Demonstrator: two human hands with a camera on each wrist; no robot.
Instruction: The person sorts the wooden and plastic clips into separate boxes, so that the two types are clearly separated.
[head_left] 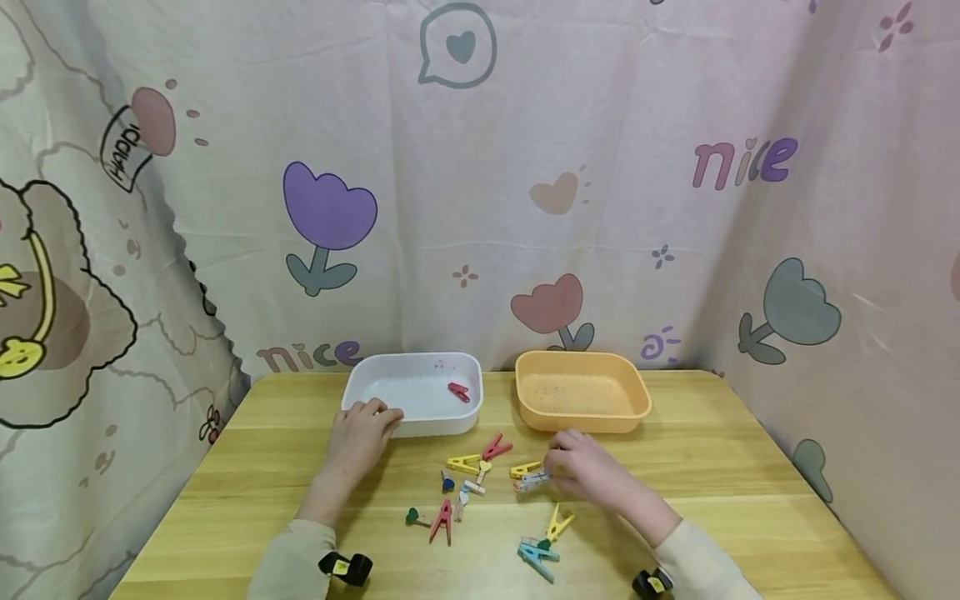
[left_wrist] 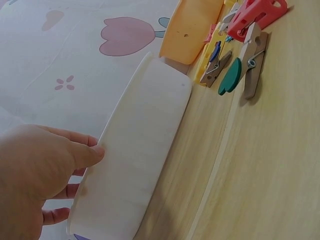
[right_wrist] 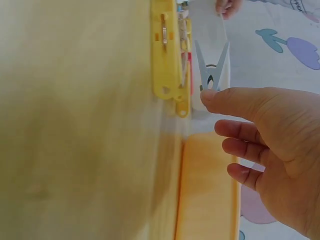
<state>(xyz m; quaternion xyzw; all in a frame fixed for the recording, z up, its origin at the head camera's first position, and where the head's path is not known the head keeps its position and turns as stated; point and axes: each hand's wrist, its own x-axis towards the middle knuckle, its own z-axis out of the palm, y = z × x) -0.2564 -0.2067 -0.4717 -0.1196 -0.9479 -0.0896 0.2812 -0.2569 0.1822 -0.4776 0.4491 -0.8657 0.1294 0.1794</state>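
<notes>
My left hand (head_left: 362, 435) grips the near left rim of a white plastic tub (head_left: 438, 427); in the left wrist view the thumb lies on the tub's outer wall and the other fingers go behind its rim. A small red clothespin (head_left: 459, 392) lies inside that tub. My right hand (head_left: 588, 468) pinches a pale grey-blue clothespin (right_wrist: 204, 68) between thumb and forefinger, its two free legs spread apart. The fingertip behind it is hidden in the right wrist view. Close beside it on the table is a yellow clothespin (head_left: 525, 470).
An orange tub (head_left: 581, 423) stands right of the white one, near the back curtain. Several clothespins lie scattered between my arms, among them a red one (head_left: 442, 522), a green-heart wooden one (head_left: 413, 517), a blue one (head_left: 537, 560) and a yellow one (head_left: 559, 523).
</notes>
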